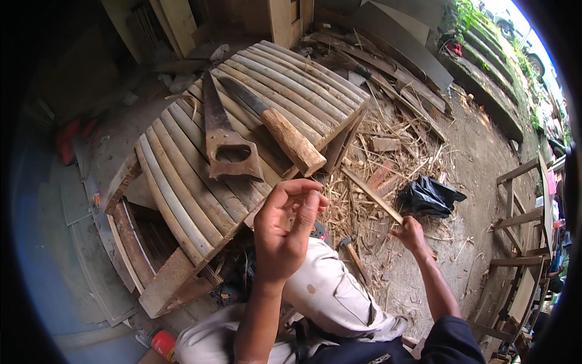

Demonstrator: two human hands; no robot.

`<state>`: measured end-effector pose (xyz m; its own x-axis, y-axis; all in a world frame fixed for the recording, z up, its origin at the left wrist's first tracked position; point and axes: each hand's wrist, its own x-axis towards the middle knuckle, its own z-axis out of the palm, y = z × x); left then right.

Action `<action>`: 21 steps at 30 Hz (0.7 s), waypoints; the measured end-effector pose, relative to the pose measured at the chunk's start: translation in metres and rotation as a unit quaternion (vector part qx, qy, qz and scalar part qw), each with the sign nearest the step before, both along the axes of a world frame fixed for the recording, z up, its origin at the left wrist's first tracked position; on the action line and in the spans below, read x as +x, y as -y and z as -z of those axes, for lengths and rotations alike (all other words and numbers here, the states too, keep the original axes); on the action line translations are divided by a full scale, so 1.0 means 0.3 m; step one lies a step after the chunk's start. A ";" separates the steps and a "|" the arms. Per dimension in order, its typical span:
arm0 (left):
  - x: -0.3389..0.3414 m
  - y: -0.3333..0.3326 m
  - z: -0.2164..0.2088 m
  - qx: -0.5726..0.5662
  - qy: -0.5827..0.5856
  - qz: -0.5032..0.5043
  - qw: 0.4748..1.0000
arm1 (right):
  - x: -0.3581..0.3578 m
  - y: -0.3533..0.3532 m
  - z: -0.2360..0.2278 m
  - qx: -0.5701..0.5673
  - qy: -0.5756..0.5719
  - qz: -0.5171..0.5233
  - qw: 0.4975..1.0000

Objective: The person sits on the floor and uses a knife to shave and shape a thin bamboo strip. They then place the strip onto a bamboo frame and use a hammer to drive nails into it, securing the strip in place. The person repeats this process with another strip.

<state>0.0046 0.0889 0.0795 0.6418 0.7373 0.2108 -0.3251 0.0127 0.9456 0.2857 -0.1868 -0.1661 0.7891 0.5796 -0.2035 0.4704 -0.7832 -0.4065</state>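
My right hand [413, 235] is closed round the near end of a narrow wooden strip [377, 197], which slants up and left above the shavings. Raised in front of the slatted bench, my left hand [282, 233] has curled fingers and the thumb brought to the fingertips in a pinch. Whether anything small is between them cannot be made out. On the bench of round slats [173, 155] lie a handsaw [225, 141] with a wooden handle and, beside it, a machete [293, 142] with a dark blade and a thick, rough wooden handle.
Wood shavings [357, 209] cover the ground right of the bench, with a hammer [354, 253] by my knee. Farther right lies a black plastic bag [431, 195]. Scrap boards [394, 79] are heaped at the back, and a wooden frame [518, 261] stands at the right.
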 end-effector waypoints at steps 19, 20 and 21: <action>-0.081 -0.161 0.111 -0.205 0.163 -0.062 0.963 | 0.236 -0.466 -1.283 -0.081 0.458 0.057 0.884; -0.043 -0.179 0.092 -0.213 0.172 -0.057 0.960 | 0.163 -0.523 -1.231 0.003 0.381 0.060 0.923; -0.029 -0.206 0.057 -0.234 0.134 -0.087 0.959 | 0.077 -0.593 -1.158 0.051 0.354 0.012 0.934</action>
<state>-0.0040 0.1506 0.0623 0.4697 0.8823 -0.0297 -0.5908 0.3392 0.7321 0.3088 -0.0089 0.1814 0.7179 0.5478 0.4296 0.6322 -0.7714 -0.0729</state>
